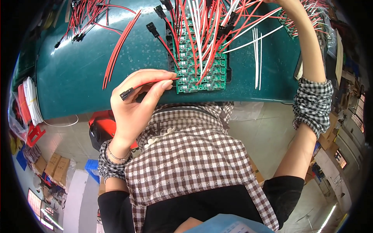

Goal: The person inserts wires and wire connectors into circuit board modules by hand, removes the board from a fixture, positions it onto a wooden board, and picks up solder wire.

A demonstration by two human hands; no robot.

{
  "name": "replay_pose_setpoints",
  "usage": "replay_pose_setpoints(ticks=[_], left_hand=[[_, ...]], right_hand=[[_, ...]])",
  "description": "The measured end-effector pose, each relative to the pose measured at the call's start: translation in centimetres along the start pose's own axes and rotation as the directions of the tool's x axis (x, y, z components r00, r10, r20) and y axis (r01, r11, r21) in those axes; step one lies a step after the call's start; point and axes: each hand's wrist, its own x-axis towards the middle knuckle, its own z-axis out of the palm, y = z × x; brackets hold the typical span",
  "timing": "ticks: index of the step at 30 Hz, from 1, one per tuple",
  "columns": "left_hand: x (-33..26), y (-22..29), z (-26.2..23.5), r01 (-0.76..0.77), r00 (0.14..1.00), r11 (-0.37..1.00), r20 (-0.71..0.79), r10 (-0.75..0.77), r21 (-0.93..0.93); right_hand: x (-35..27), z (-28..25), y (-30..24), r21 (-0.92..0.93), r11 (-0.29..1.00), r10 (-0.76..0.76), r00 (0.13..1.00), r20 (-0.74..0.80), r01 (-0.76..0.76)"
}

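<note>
My left hand [136, 99] is closed in a pinch on a red wire lead [149, 80]. A black plug connector [126, 93] on that lead rests by the base of my fingers. The red wire's tip reaches the lower left edge of a panel of green circuit boards [215, 77]. Many red and white wires [200, 39] rise from the panel, some of the red ones ending in black plugs [152, 29]. My right hand [287, 3] is at the top right, beside spreading red and white wires; the frame edge cuts off most of its fingers.
Several loose red wires [119, 50] lie left of the panel on the green table [77, 83], and white wires [256, 58] lie right. A pile of leads [83, 19] sits far left. Another wired board [289, 25] is far right. Bundled wires [33, 101] hang at the left edge.
</note>
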Motion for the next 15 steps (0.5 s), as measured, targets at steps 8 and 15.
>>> replay_pose_setpoints(ticks=[8,15], left_hand=[[0.1,-0.3,0.0,-0.092,0.996,0.991,0.013,0.091,0.097],[0.6,0.2,0.1,-0.171,0.985,0.964,0.056,0.163,0.203]], right_hand=[[-1.3,-0.4,0.7,0.180,0.982,-0.018,0.980,-0.197,0.054],[-3.3,-1.5,0.3,0.231,0.964,-0.042,0.929,-0.369,0.135]])
